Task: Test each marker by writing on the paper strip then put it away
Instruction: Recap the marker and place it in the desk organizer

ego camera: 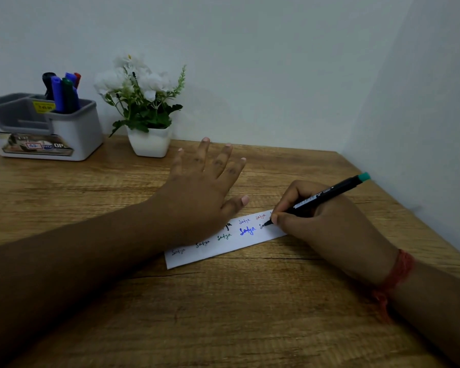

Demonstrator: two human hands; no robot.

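A white paper strip (223, 248) lies slanted on the wooden table (223, 314), covered with several handwritten words in different colours. My right hand (327, 224) grips a black marker (327, 196) with a teal end, its tip touching the strip's right part. My left hand (197, 192) rests flat with fingers spread, its heel and thumb pressing on the strip's upper edge and hiding part of the writing. At the back left stands a grey and white organiser (45, 131) holding several markers (63, 92) upright.
A white pot of artificial white flowers (144, 110) stands beside the organiser at the back. Walls close the table at the back and on the right. A red thread is tied around my right wrist (393, 277).
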